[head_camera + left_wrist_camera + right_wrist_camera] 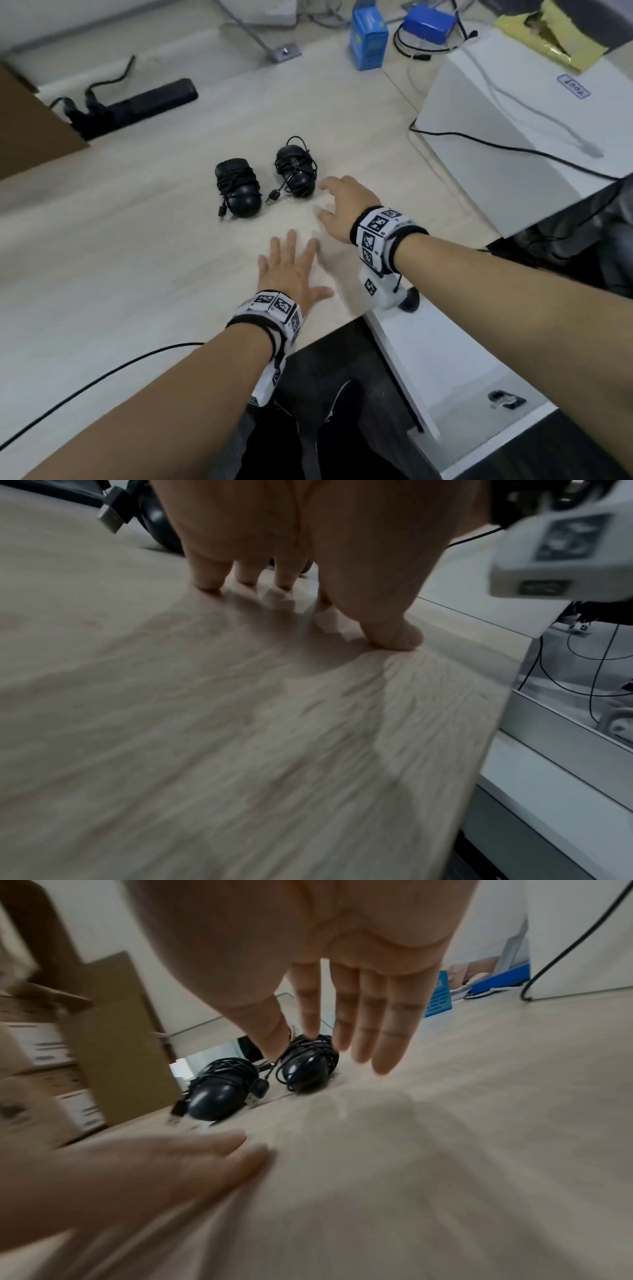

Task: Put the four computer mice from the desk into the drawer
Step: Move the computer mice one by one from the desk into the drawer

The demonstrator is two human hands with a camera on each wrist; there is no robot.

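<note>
Nearest, below the desk's (137, 274) front edge at the right, a white drawer (455, 370) stands pulled out; the head view shows its pale floor and a small dark clip-like item (506, 399) on the unit's front, and what else lies inside cannot be told. The left hand (291, 270) lies flat on the desktop with fingers spread and holds nothing; its wrist view shows the fingertips (209, 584) pressed to the wood, which the head view cannot confirm. The right hand (342, 205) hovers just above the desk, fingers straight and apart, empty. Just beyond its fingertips sits the right mouse (296, 171), black with its cable wound round it, close but not touched. The left mouse (239, 192) lies beside it. Only the right wrist view shows cardboard boxes (103, 1031) behind them.
</note>
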